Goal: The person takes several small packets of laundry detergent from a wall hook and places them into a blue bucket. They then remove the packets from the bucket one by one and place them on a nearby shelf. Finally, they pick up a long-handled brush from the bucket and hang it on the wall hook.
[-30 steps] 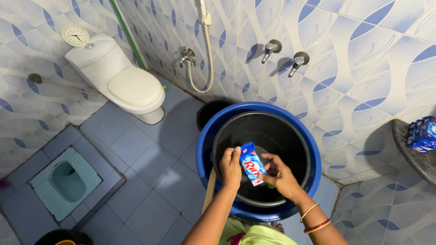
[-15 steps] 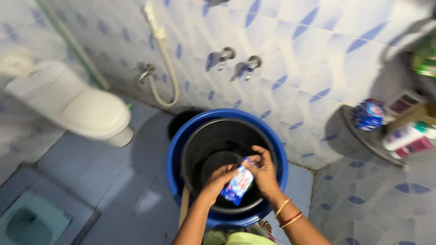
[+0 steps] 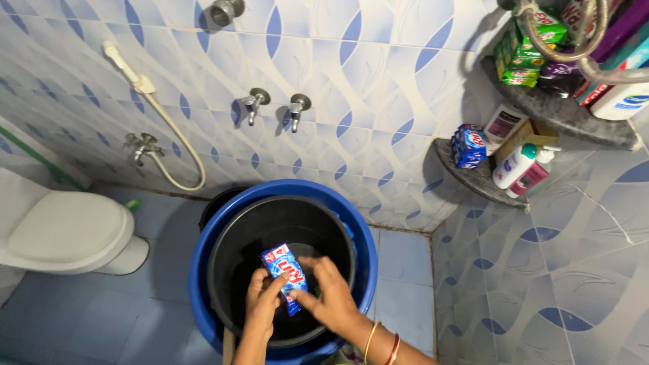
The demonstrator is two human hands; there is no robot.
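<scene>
Low in the middle of the frame, both hands grasp a small blue sachet (image 3: 284, 276) over a black bucket (image 3: 230, 270) nested in a blue tub (image 3: 368, 263): left hand (image 3: 260, 307) fingers pinch its lower edge, right hand (image 3: 331, 297) fingers grip its right side.

Packet (image 3: 285, 276) over bucket (image 3: 233, 236), apparently inside tub (image 3: 365, 250)

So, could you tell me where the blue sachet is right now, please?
In the head view, low and centre, the blue sachet is held by both hands, left and right, over the black bucket that sits inside the blue tub.
</scene>
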